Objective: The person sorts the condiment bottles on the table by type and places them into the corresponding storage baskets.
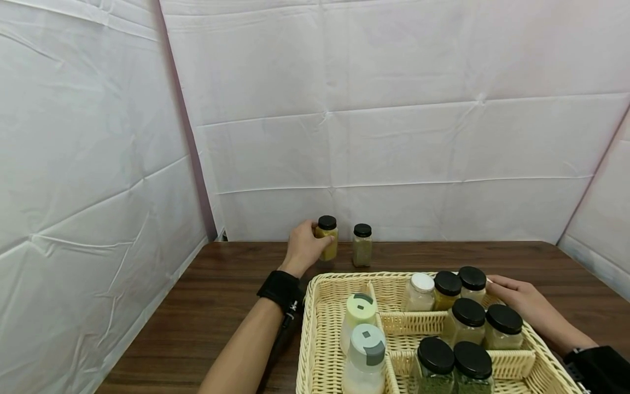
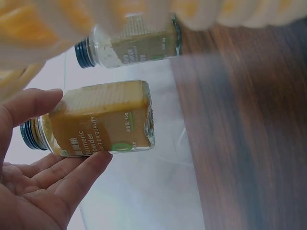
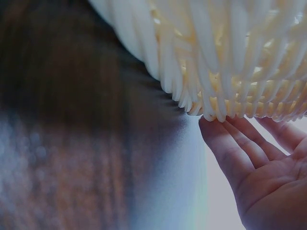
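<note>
In the head view the left hand [image 1: 302, 247] sits at centre frame, just above the top-left corner of the basket [image 1: 307, 328], with its grip on the turmeric jar [image 1: 327, 238]. The jar stands upright on the surface [image 1: 216, 306], long axis vertical, black cap up, close to the white backdrop [image 1: 394, 137]. It lies on the right side of the hand: thumb and fingers reach round it from the left. The left wrist view shows the thumb [image 2: 29, 105] on one face of the jar [image 2: 98, 120] and the fingers [image 2: 79, 172] along the opposite face, only lightly curled, so the grip looks loose rather than a firm clamp.

A second jar [image 1: 362, 245] of greenish powder stands just to the right of the first, apart from it and not touched by either hand; in the wrist view it [image 2: 129, 40] lies above the held one.

The right hand [image 1: 524, 298] lies at the basket's right edge in the lower right of the frame, fingers straight, holding nothing. The right wrist view shows its fingertips [image 3: 225, 129] at the woven rim [image 3: 216, 57]. It is well apart from both jars, so the left hand is plainly the nearer.

The basket holds several black-capped jars [image 1: 467, 323], a white-capped one [image 1: 419, 291] and two pale-green-capped shakers [image 1: 363, 350].
</note>
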The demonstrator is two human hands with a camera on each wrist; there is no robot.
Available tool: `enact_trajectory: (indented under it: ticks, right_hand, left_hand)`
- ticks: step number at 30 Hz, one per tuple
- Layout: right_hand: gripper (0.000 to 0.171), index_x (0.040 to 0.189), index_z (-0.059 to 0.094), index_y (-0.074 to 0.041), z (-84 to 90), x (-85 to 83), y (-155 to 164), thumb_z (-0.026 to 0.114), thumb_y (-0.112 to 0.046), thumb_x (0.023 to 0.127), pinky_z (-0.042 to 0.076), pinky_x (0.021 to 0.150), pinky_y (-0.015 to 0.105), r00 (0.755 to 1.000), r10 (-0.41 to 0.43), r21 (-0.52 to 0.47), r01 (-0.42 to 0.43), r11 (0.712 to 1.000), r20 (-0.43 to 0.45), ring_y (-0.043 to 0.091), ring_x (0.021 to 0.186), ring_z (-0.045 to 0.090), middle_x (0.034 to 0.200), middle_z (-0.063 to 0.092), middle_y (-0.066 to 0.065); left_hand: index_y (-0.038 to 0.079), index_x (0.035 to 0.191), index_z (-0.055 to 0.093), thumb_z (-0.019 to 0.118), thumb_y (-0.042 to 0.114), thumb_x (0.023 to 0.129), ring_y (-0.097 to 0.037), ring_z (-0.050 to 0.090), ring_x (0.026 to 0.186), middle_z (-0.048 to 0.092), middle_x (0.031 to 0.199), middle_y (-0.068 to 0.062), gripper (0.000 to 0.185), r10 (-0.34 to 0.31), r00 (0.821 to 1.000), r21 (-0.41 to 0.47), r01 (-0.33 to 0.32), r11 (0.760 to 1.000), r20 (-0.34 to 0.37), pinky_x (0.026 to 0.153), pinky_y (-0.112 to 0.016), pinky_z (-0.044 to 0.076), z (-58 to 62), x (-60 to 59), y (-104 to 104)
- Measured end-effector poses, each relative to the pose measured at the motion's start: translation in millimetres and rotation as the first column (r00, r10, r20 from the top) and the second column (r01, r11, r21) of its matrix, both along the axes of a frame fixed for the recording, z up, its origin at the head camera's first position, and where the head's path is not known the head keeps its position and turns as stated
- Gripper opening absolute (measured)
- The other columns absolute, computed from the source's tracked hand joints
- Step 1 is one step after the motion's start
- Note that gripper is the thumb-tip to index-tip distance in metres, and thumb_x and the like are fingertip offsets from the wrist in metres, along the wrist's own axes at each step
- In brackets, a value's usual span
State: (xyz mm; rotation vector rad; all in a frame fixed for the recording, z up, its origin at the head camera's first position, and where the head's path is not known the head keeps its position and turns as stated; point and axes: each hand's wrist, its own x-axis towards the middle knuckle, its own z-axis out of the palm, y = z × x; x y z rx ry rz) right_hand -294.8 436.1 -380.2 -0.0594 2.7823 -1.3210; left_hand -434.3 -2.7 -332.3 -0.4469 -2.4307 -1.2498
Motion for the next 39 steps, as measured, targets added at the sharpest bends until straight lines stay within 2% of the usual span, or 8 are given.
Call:
enact_trajectory:
  ticks: [13,21,30,39]
  right_hand:
    - [0.081,0.161,0.016,0.016,1.5,-3.1,3,0.035,-0.049,0.116,0.038,0.107,0.071,1.0,-0.01,0.003,0.01,1.0,0.028,0.068,0.143,0.024,0.161,0.016,0.047]
    - [0.085,0.163,0.02,0.013,-0.3,0.4,2,0.037,-0.054,0.114,0.039,0.106,0.07,1.0,0.0,-0.014,0.001,1.0,0.025,0.066,0.143,0.027,0.16,0.022,0.045]
    - [0.081,0.162,0.021,0.014,-1.6,0.1,2,0.036,-0.051,0.116,0.042,0.105,0.068,1.0,0.0,-0.002,0.0,1.0,0.008,0.065,0.142,0.032,0.159,0.027,0.045]
    - [0.085,0.163,0.017,0.013,0.0,3.6,-2,0.037,-0.054,0.115,0.038,0.106,0.071,1.0,0.013,-0.012,-0.012,1.0,0.02,0.065,0.143,0.029,0.159,0.024,0.045]
  left_hand:
    - [-0.008,0.128,0.066,0.083,0.017,0.093,-0.036,0.071,0.104,0.072,0.115,-0.022,0.047,-0.023,0.999,0.004,0.023,1.0,-0.029,0.086,-0.046,0.06,11.1,5.9,-1]
    - [-0.006,0.126,0.067,0.082,0.017,0.094,-0.034,0.071,0.1,0.072,0.11,-0.02,0.043,-0.052,0.998,0.017,0.053,0.998,-0.045,0.082,-0.043,0.061,20.0,11.9,-3]
    - [-0.007,0.127,0.066,0.082,0.018,0.094,-0.034,0.07,0.101,0.072,0.112,-0.02,0.045,-0.066,0.997,-0.006,0.066,0.998,-0.041,0.083,-0.044,0.061,29.2,18.1,-7]
    - [-0.006,0.13,0.065,0.082,0.019,0.094,-0.034,0.07,0.103,0.072,0.115,-0.021,0.047,-0.069,0.996,-0.001,0.07,0.998,-0.049,0.085,-0.045,0.06,37.6,23.6,-9]
